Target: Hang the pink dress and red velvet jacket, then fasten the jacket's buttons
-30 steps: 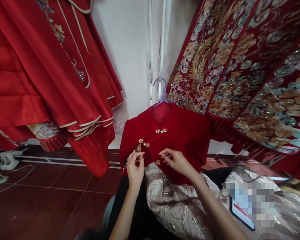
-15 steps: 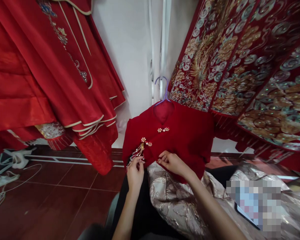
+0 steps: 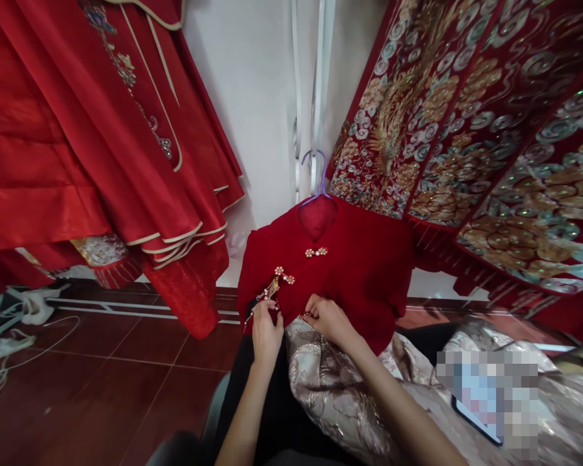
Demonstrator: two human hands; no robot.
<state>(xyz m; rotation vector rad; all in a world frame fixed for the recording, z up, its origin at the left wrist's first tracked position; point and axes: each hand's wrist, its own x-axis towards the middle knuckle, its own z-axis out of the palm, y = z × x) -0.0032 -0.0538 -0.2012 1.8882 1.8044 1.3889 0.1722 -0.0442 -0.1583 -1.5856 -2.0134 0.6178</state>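
A small red velvet jacket [image 3: 359,272] hangs on a purple hanger [image 3: 315,178] in front of me, with pearl clasps [image 3: 315,252] down its slanted front. My left hand [image 3: 266,333] pinches the jacket's lower front edge beside a gold tassel ornament [image 3: 271,290]. My right hand [image 3: 328,319] has its fingers closed on the jacket's hem at a lower pearl clasp. The two hands are close together, almost touching. A silvery brocade cloth [image 3: 340,395] lies across my lap under them.
Red satin gowns with cream piping [image 3: 102,149] hang at the left. A heavily embroidered red and gold garment [image 3: 471,129] hangs at the right. A white wall [image 3: 257,97] is behind. Dark red floor tiles [image 3: 102,382] carry white cables [image 3: 4,349] at the far left.
Both hands have moved slightly down along the jacket's front and come closer together at the hem. The tassel ornament now hangs just above my left hand.
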